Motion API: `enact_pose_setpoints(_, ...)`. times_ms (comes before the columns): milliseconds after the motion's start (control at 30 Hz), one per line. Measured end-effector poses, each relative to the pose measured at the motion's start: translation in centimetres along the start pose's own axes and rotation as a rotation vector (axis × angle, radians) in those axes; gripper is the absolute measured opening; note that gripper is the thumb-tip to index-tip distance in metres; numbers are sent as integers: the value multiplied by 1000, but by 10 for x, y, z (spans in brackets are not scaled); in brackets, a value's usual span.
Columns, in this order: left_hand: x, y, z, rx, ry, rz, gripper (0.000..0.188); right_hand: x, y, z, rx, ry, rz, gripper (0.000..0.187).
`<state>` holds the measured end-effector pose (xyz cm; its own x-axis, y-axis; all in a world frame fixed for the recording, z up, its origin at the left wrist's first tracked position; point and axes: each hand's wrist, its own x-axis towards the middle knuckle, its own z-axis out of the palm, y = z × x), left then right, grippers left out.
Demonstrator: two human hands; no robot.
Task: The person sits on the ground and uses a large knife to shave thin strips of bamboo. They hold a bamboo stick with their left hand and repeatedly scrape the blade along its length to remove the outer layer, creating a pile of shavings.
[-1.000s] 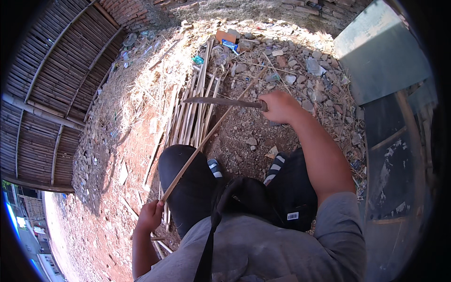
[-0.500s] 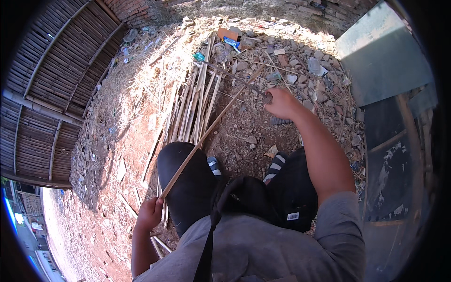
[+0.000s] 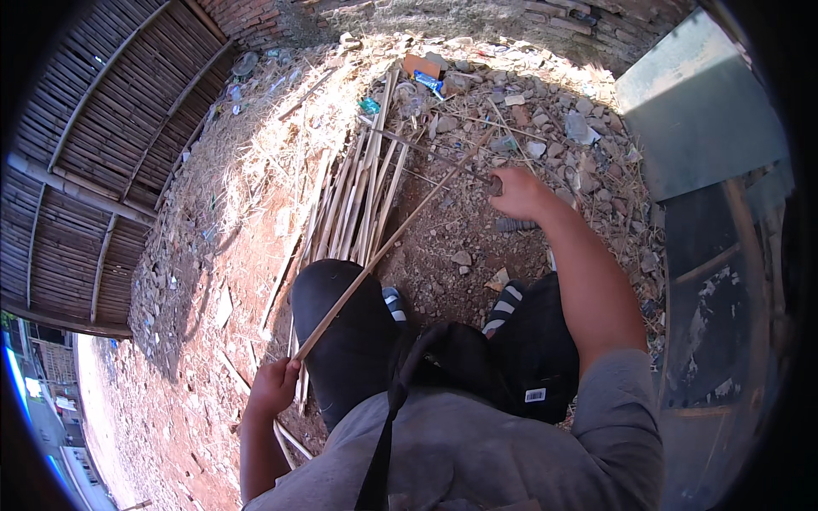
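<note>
While the left hand (image 3: 274,387) clamps the near end of the strip (image 3: 367,271), slanted over the left knee (image 3: 327,284), the right hand (image 3: 517,193) grips the knife (image 3: 430,153), crossing farther out — contact unclear; steady strokes away from the knee seem safest.

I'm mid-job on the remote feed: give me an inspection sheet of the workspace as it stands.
Surface: bare brown ground, uneven, partly sunlit.
Job's things: wooden stick slanting across the left knee; long-bladed knife crossing it in view, contact unclear; pile of wooden strips beyond that knee.
Clutter: rubble, dry straw, blue wrapper, green plastic scrap.
Hands: left hand closed on the stick's near end; right hand closed on the knife's handle.
Cables: nothing seen.
Surroundings: slatted wall at left, brick wall ahead, grey panel at right.
</note>
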<state>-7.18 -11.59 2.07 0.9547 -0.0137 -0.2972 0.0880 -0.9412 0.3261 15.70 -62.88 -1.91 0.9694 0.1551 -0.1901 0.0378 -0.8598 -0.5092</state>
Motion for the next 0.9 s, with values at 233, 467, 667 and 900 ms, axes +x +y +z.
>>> enact_pose_setpoints(233,-3,-18,13,-37,39,15,42,-20,-53,-1,-144,-100,-263,22)
enact_pose_setpoints(467,3,-15,8,-51,4,0,42,-10,-6,-14,-6,142,47,31)
enact_pose_setpoints(667,-4,-20,-1,-83,-37,0,42,-18,-39,-7,-156,-82,-128,42)
enact_pose_setpoints(900,-17,-21,-17,-26,-37,-68,40,0,10,4,-63,-13,-8,49)
